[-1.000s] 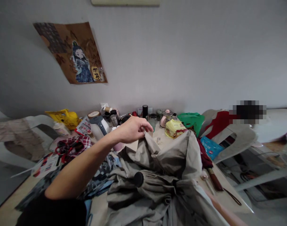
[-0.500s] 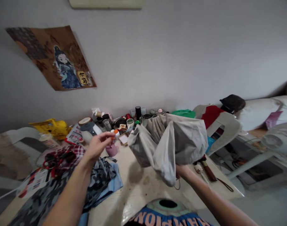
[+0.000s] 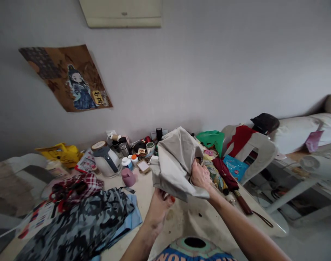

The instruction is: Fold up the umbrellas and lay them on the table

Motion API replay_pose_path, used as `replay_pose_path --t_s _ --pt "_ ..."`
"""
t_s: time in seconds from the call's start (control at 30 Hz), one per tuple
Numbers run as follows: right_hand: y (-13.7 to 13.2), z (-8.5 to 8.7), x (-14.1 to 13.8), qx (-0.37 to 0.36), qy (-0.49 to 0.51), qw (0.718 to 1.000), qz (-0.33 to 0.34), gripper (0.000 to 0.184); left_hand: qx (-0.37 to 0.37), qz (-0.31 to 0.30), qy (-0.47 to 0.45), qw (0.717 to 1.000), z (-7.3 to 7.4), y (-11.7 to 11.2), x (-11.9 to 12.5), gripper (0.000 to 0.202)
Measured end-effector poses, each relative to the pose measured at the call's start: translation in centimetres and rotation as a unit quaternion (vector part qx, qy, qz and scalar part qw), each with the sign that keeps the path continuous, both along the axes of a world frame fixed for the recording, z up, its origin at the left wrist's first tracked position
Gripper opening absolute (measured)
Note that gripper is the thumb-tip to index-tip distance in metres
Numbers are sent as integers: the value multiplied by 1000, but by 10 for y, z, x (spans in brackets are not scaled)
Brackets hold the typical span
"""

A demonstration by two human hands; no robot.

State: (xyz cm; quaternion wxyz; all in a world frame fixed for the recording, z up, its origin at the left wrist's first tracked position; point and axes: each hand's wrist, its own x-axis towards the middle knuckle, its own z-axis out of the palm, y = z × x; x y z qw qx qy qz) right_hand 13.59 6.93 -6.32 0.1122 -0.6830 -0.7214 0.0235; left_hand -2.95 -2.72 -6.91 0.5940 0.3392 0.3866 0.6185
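Note:
A loosely collapsed grey umbrella [image 3: 176, 156] is held up above the table in front of me, its fabric panels hanging in slack folds. My right hand [image 3: 200, 175] grips its right side, fingers curled into the cloth. My left hand [image 3: 160, 204] is under the lower left edge, thumb showing and fingers closed at the cloth, partly hidden by it. The umbrella's shaft and handle are covered by the folds and my hands.
Camouflage cloth [image 3: 81, 217] lies on the left of the table [image 3: 179, 221]. Behind stand a kettle [image 3: 107, 159], a pink cup [image 3: 128, 177] and several bottles. At right lie a maroon umbrella [image 3: 226, 174], a blue packet [image 3: 236, 166] and a green bag [image 3: 213, 139].
My left hand has moved right and down from open air onto the umbrella's lower edge. The umbrella has turned and bunched narrower, and my right hand now shows on its right side.

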Motion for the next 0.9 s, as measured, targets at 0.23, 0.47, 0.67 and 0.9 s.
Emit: replay_pose_path --t_s 0.23,0.47,0.67,0.9 --pt "11 -6 25 83 -72 994 -29 44 -168 9 -27 985 -7 -14 -10 69" --pt "17 -17 34 79 -58 994 -58 41 -20 -139 -1 990 55 -43 -4 62" --pt "17 -11 14 113 -55 992 -2 37 -114 -179 -122 970 47 5 39 58" --pt "-5 -12 -16 129 -60 987 70 25 -162 54 -185 968 6 81 54 21"
